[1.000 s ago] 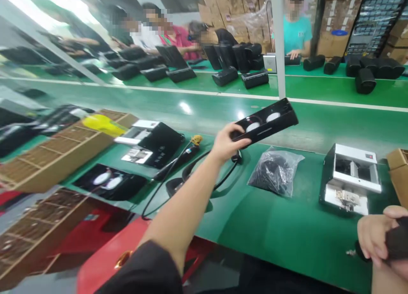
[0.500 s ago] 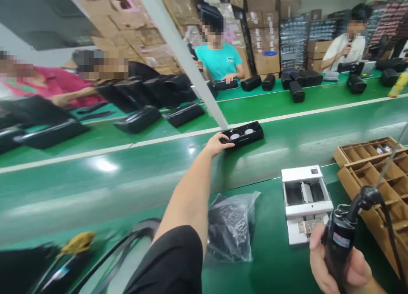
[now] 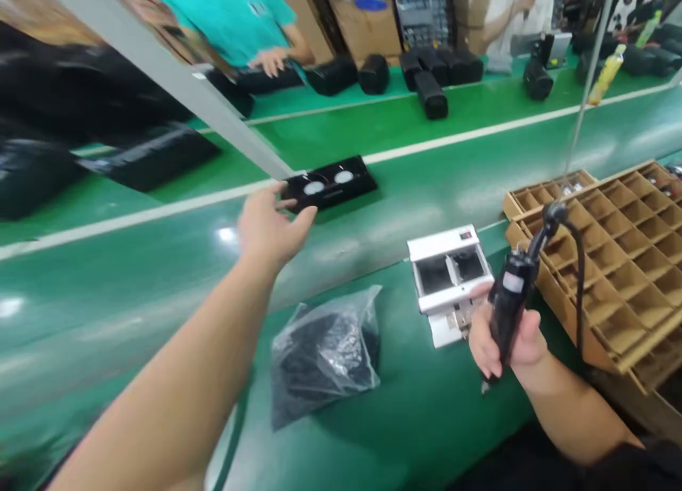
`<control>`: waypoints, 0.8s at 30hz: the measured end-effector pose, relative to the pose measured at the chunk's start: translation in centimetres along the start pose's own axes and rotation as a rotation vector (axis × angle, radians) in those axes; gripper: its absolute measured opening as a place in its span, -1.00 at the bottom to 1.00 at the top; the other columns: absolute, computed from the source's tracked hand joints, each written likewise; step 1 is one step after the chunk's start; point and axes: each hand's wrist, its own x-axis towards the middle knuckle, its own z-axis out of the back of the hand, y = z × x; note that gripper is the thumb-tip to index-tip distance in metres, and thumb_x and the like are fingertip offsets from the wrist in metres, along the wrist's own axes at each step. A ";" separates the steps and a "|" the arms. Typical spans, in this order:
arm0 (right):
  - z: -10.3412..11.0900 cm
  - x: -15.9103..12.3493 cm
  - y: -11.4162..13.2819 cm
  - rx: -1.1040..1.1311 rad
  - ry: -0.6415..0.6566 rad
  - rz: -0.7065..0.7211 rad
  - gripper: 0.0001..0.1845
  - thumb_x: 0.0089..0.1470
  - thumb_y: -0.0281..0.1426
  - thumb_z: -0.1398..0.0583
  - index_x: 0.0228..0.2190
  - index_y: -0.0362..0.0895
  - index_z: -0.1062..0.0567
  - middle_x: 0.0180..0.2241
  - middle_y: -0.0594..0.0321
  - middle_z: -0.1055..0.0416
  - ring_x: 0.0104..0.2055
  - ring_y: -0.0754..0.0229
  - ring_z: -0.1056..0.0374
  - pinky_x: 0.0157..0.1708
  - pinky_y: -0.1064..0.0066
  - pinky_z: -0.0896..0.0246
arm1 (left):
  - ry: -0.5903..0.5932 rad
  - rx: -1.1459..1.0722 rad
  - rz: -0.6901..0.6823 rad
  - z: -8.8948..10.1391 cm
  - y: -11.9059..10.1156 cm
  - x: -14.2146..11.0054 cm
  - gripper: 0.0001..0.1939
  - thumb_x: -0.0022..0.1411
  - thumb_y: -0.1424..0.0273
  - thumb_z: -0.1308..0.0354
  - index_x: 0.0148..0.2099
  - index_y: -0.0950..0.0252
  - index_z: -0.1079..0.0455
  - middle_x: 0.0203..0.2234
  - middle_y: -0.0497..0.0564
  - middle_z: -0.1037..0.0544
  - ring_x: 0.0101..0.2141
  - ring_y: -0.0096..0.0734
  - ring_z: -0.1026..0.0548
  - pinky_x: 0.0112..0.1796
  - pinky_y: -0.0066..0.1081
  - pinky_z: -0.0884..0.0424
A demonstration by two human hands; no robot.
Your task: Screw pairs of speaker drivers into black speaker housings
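Note:
My left hand (image 3: 271,228) reaches out over the green conveyor belt, its thumb and fingers spread. It is at the left end of a long black case (image 3: 349,187) with two round pale discs on its upper face. Whether the fingertips touch the case, I cannot tell. My right hand (image 3: 487,342) is wrapped round a black electric screwdriver (image 3: 512,295), whose bit points down and whose cable comes off the top. Below and behind it on the bench stands a white screw feeder (image 3: 442,246). A clear plastic bag (image 3: 325,356) with dark contents lies between my arms.
Cardboard trays with dividers (image 3: 629,263) stand at the right. A slanting white post (image 3: 213,107) comes down near the black case. Across the belt are several black speaker-like cases (image 3: 431,93), a yellow bottle (image 3: 607,75) and a co-worker in a turquoise shirt (image 3: 229,22).
My left hand has opened and come off the black case, which it was gripping by the left end. The view has swung right and down. The screwdriver stays in my right hand.

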 end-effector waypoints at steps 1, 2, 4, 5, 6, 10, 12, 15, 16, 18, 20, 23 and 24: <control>0.1 0.1 0.4 -0.014 -0.037 0.034 -0.16 0.16 0.35 -0.23 0.19 0.05 -0.39 -0.61 0.52 -0.40 -0.80 0.33 -0.09 -0.75 0.46 -0.22 | -0.008 -0.011 0.046 0.3 -2.5 -3.3 -0.53 0.47 0.06 -0.26 0.16 0.34 -0.54 -0.12 0.01 -0.70 -0.15 -0.21 -0.67 0.10 0.05 -0.61; 0.1 0.2 0.7 -0.028 -0.068 0.067 -0.17 0.17 0.36 -0.22 0.20 0.06 -0.38 -0.60 0.53 -0.40 -0.80 0.33 -0.08 -0.76 0.45 -0.22 | 0.032 -0.032 0.072 0.7 -5.4 -7.0 -0.59 0.43 0.03 -0.29 0.04 0.26 -0.62 -0.20 -0.04 -0.71 -0.19 -0.20 -0.67 0.06 -0.01 -0.64; -0.2 0.3 1.5 -0.047 -0.114 0.134 -0.20 0.20 0.36 -0.18 0.20 0.09 -0.37 -0.59 0.56 -0.39 -0.81 0.33 -0.05 -0.77 0.45 -0.18 | 0.205 -0.150 0.072 1.3 -11.6 -14.4 -0.63 0.35 -0.03 -0.33 0.01 0.08 -0.67 -0.25 -0.08 -0.75 -0.29 -0.20 -0.69 -0.13 -0.16 -0.70; -0.5 0.3 1.8 -0.054 -0.129 0.161 -0.22 0.22 0.35 -0.17 0.20 0.09 -0.37 -0.58 0.57 -0.39 -0.80 0.33 -0.04 -0.78 0.45 -0.16 | 0.348 -0.331 0.123 1.2 -14.9 -17.8 -0.54 0.31 -0.01 -0.37 0.15 0.06 -0.65 -0.18 0.00 -0.77 -0.30 -0.17 -0.69 -0.20 -0.18 -0.70; -0.8 0.1 2.2 -0.059 -0.139 0.182 -0.24 0.24 0.33 -0.16 0.20 0.09 -0.37 -0.58 0.57 -0.39 -0.79 0.33 -0.03 -0.78 0.45 -0.13 | 0.461 -0.507 0.215 0.8 -17.9 -20.6 -0.46 0.30 0.03 -0.38 0.25 0.08 -0.60 -0.08 0.08 -0.77 -0.29 -0.15 -0.70 -0.23 -0.18 -0.69; -2.6 -0.8 3.3 -0.073 -0.167 0.211 -0.31 0.30 0.27 -0.16 0.19 0.07 -0.39 -0.56 0.56 -0.37 -0.75 0.34 -0.03 -0.74 0.46 -0.10 | 0.603 -0.927 0.574 -2.9 -25.9 -26.3 -0.50 0.25 0.11 -0.43 0.15 0.22 -0.60 -0.14 0.15 -0.75 -0.29 -0.21 -0.67 -0.21 -0.24 -0.65; -3.2 -1.4 3.8 -0.078 -0.181 0.210 -0.32 0.29 0.27 -0.16 0.17 0.07 -0.41 -0.56 0.56 -0.36 -0.75 0.35 -0.03 -0.74 0.46 -0.09 | 0.556 -0.988 0.673 -4.5 -27.5 -26.8 -0.59 0.28 0.05 -0.41 -0.03 0.25 -0.61 -0.35 0.06 -0.69 -0.43 -0.32 -0.59 -0.33 -0.33 -0.56; -3.7 -2.2 4.4 -0.085 -0.208 0.207 -0.30 0.27 0.29 -0.18 0.15 0.06 -0.41 -0.58 0.57 -0.35 -0.75 0.34 -0.03 -0.74 0.45 -0.09 | 0.512 -0.992 0.704 -5.5 -28.5 -27.1 -0.54 0.31 -0.08 -0.35 -0.20 0.25 -0.54 -0.50 -0.04 -0.58 -0.58 -0.45 -0.45 -0.49 -0.42 -0.39; -3.8 -2.5 4.6 -0.086 -0.219 0.206 -0.30 0.26 0.29 -0.19 0.14 0.06 -0.41 -0.58 0.57 -0.35 -0.74 0.33 -0.05 -0.73 0.44 -0.10 | 0.509 -0.995 0.708 -5.5 -28.8 -27.3 -0.50 0.31 -0.12 -0.34 -0.23 0.25 -0.52 -0.52 -0.05 -0.56 -0.60 -0.47 -0.43 -0.51 -0.44 -0.36; -3.8 -2.8 4.9 -0.087 -0.245 0.207 -0.30 0.28 0.28 -0.17 0.14 0.04 -0.41 -0.57 0.56 -0.35 -0.73 0.33 -0.08 -0.72 0.44 -0.11 | 0.513 -1.001 0.717 -5.6 -29.4 -27.6 -0.44 0.28 -0.19 -0.33 -0.27 0.25 -0.49 -0.55 -0.06 -0.54 -0.63 -0.49 -0.41 -0.55 -0.46 -0.31; -3.7 -3.1 5.1 -0.086 -0.271 0.208 -0.30 0.31 0.27 -0.14 0.16 0.03 -0.40 -0.56 0.55 -0.35 -0.72 0.33 -0.10 -0.72 0.45 -0.11 | 0.509 -1.001 0.728 -5.7 -29.9 -27.9 -0.39 0.24 -0.24 -0.34 -0.29 0.25 -0.47 -0.57 -0.06 -0.53 -0.65 -0.49 -0.39 -0.57 -0.47 -0.29; -3.4 -3.1 5.3 -0.087 -0.299 0.211 -0.29 0.32 0.28 -0.12 0.18 0.01 -0.37 -0.55 0.55 -0.34 -0.71 0.33 -0.11 -0.71 0.45 -0.12 | 0.485 -0.992 0.745 -6.1 -30.5 -28.1 -0.36 0.21 -0.27 -0.35 -0.29 0.26 -0.47 -0.56 -0.06 -0.54 -0.66 -0.51 -0.38 -0.58 -0.48 -0.29; -3.3 -3.0 5.4 -0.089 -0.303 0.211 -0.27 0.32 0.28 -0.12 0.19 0.01 -0.36 -0.55 0.55 -0.34 -0.71 0.33 -0.12 -0.70 0.45 -0.13 | 0.477 -0.988 0.751 -6.3 -30.6 -28.1 -0.36 0.20 -0.27 -0.36 -0.29 0.26 -0.47 -0.56 -0.06 -0.54 -0.67 -0.52 -0.38 -0.59 -0.48 -0.28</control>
